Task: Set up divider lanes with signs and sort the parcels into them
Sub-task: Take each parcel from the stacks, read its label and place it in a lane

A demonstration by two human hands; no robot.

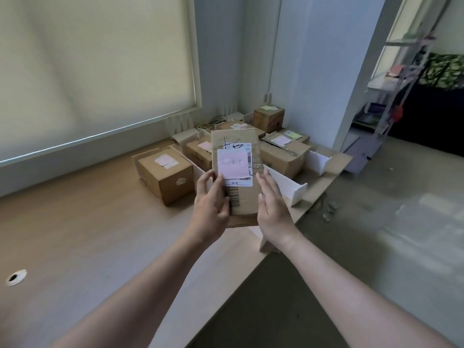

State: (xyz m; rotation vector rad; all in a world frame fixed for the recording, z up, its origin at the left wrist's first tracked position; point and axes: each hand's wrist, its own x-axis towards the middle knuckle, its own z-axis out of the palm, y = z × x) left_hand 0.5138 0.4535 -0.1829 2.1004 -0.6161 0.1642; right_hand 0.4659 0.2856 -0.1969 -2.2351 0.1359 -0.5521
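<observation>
I hold a flat cardboard parcel [247, 197] up over the wooden table [82, 234]. A pink note [232, 163] covers part of its white shipping label. My left hand [212, 204] grips its left edge, thumb on the top face. My right hand [272, 207] lies flat along its right edge with straight fingers. Behind it, several brown parcels with pink or green notes sit between white divider boards [288, 183], among them a cube-shaped parcel [167, 178] at the left and a long parcel [285, 154] at the right.
The table's front edge runs diagonally on the right, with grey floor [376, 247] beyond it. A white pillar [326, 71] and a shelf rack [401, 79] stand at the far right. A cable hole [16, 277] sits in the table at the left. A window blind [100, 59] hangs behind.
</observation>
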